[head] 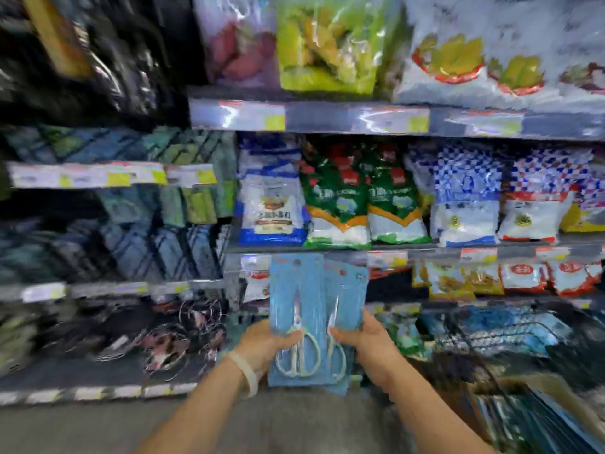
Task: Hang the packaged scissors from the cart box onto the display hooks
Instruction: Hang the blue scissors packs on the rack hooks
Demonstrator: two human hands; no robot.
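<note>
While you stand facing the aisle, the record reads as follows, largest item first.

Room: shop aisle; the view is heavily blurred, so fine detail is unreliable.
Shelving [393, 119]: several tiers with price-label strips along the front edges; the right-hand bays carry bagged goods [334, 204] in white, green and blue.
Left bays: dark, blurred stock, apparently hanging packs; I cannot tell what they are.
Floor [98, 427]: grey and bare where it shows below your forearms.
Cart [510, 335]: a dark wire basket sits to your right, with a brown box [537, 388] of blue cards at the lower right corner.
Packaged scissors [296, 322]: at least two blue backing cards, fanned slightly, held upright in front of the lower shelves, clear of the cart and not on any hook.
Left hand [265, 342]: you grasp the left edge of the cards, thumb across the front.
Right hand [366, 339]: you clasp the right edge of the same cards, thumb on the front.
Wristband [245, 371]: pale band on your left wrist.
Display hooks: I cannot pick them out through the blur.
Progress, as judged: cards are out of the box; none of these is hung; the box appears to hold more.
Remaining, as judged: you must find the hook, thread each card's top hole onto it, then return to the box.
</note>
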